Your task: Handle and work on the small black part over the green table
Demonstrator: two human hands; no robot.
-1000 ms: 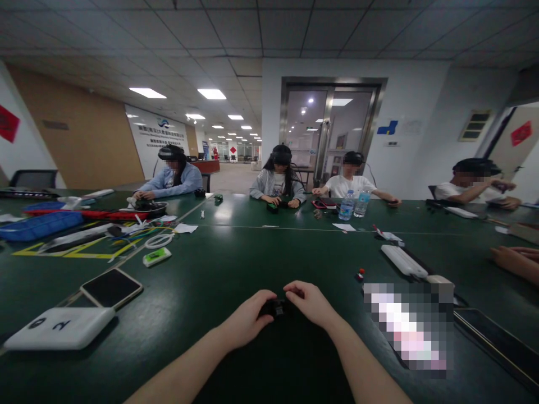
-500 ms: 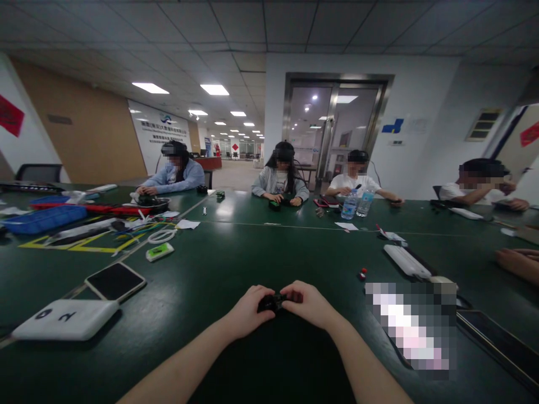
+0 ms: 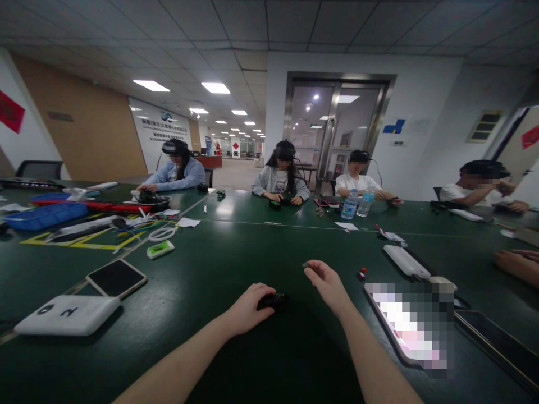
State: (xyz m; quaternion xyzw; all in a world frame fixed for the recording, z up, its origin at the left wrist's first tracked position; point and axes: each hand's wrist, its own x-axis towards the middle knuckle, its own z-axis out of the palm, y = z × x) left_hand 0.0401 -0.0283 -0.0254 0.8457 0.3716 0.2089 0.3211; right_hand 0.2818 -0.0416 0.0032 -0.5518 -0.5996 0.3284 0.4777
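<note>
My left hand [image 3: 249, 310] is closed around a small black object [image 3: 277, 301] on the green tabletop; most of it lies under my fingers and its kind is not clear. To the right and farther forward, my right hand [image 3: 330, 285] is raised in a pinch. Between its thumb and index fingertip sits a tiny dark piece [image 3: 306, 265], too small to name. A little red-and-black item [image 3: 362, 273] lies on the table right of that hand.
Lit phone [image 3: 404, 325] and white power bank [image 3: 406, 261] lie at right. Left are another phone [image 3: 117, 278], a white power bank [image 3: 67, 315], a green-and-white packet [image 3: 160, 249] and a blue tray [image 3: 46, 216]. Two bottles [image 3: 349, 204] stand farther back. Several people sit around the table.
My right hand has left the black object and moved forward and right, a tiny piece in its fingertips. My left hand stays on the black object.
</note>
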